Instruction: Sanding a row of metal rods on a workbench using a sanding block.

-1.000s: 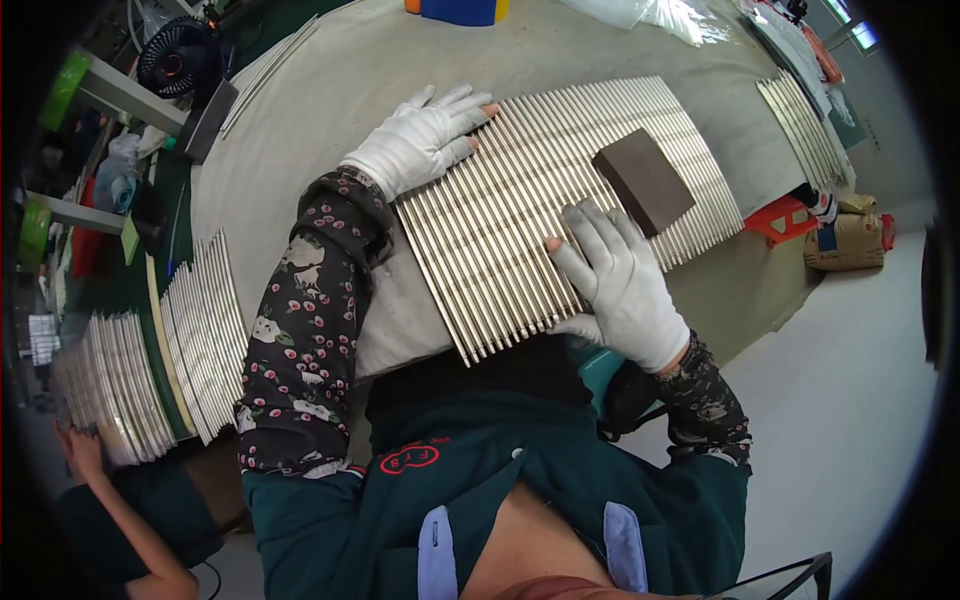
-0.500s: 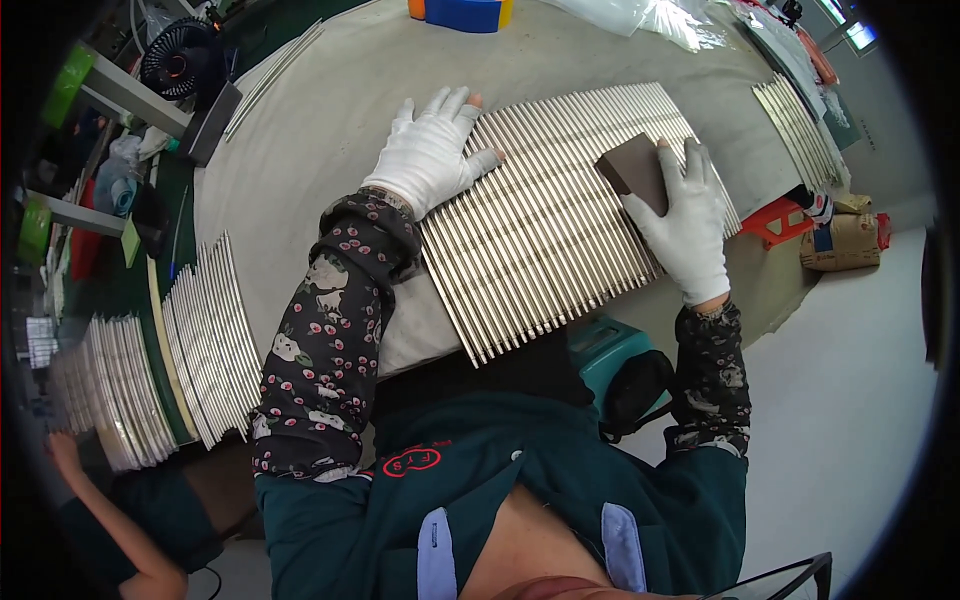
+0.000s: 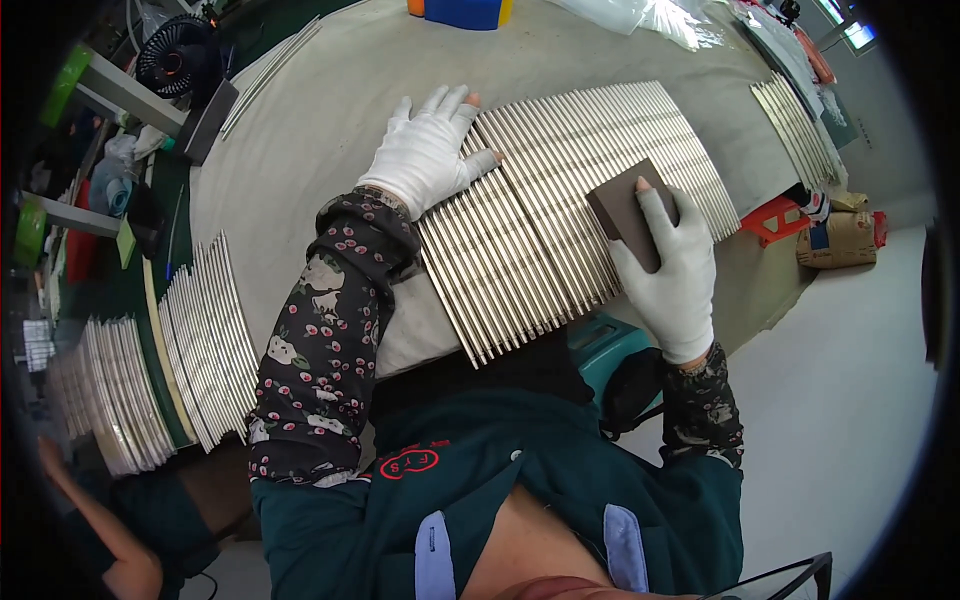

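A row of thin silvery metal rods (image 3: pixel 540 230) lies side by side on the cloth-covered table in front of me. My left hand (image 3: pixel 425 150), in a white glove with bare fingertips, rests with its fingers spread over the upper left edge of the rods. A dark brown rectangular sanding block (image 3: pixel 625 205) sits on the right part of the row. My gloved right hand (image 3: pixel 675 265) grips it, the thumb at its near side and fingers over its top; the block's underside is hidden.
More rods (image 3: pixel 210 340) are stacked at the left, beside further bundles (image 3: pixel 125 390). Another small batch (image 3: pixel 797 130) lies at the far right. A black fan (image 3: pixel 178 58) stands at the back left. A co-worker's arm (image 3: pixel 95 510) shows at the lower left.
My right hand has drawn the sanding block toward me and slightly left along the rods. My left hand has stayed in place. The co-worker's arm has shifted a little.
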Demonstrator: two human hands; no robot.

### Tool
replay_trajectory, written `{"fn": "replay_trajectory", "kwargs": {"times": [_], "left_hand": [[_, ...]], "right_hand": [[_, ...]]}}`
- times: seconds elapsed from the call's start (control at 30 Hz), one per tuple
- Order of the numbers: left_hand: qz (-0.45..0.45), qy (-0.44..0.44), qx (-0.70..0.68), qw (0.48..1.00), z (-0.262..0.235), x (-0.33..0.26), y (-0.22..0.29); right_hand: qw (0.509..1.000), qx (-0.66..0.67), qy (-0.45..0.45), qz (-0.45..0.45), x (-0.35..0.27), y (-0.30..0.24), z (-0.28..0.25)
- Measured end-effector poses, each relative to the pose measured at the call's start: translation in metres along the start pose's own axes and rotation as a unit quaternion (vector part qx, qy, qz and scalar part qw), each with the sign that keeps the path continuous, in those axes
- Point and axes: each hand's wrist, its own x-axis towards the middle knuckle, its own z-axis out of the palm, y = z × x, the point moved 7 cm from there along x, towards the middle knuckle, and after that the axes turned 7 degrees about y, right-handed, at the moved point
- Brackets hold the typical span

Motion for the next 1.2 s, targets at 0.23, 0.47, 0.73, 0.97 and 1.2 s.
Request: {"fn": "replay_trajectory", "kwargs": {"times": [0.23,0.47,0.73,0.97,1.2], "left_hand": [[0.001,0.019,-0.013,1.0,0.001,0.0,-0.001],[-0.01,0.008,-0.019,1.0,0.0,0.002,0.003],[-0.026,0.005,-0.012,1.0,-0.001,0.001,0.003],[-0.029,-0.016,-0.009,0.999,0.002,0.001,0.0],[-0.037,0.039,0.028,0.998,-0.006,0.005,0.003]], "right_hand": [[0.998,0.026,-0.063,-0.012,-0.037,-0.041,-0.008],[0.997,-0.06,-0.03,-0.044,-0.014,-0.058,0.022],[0.993,-0.06,-0.086,-0.051,-0.026,-0.056,0.007],[0.995,-0.021,-0.087,-0.044,-0.033,-0.052,-0.002],[0.998,0.023,-0.05,0.012,-0.044,-0.036,-0.03]]}}
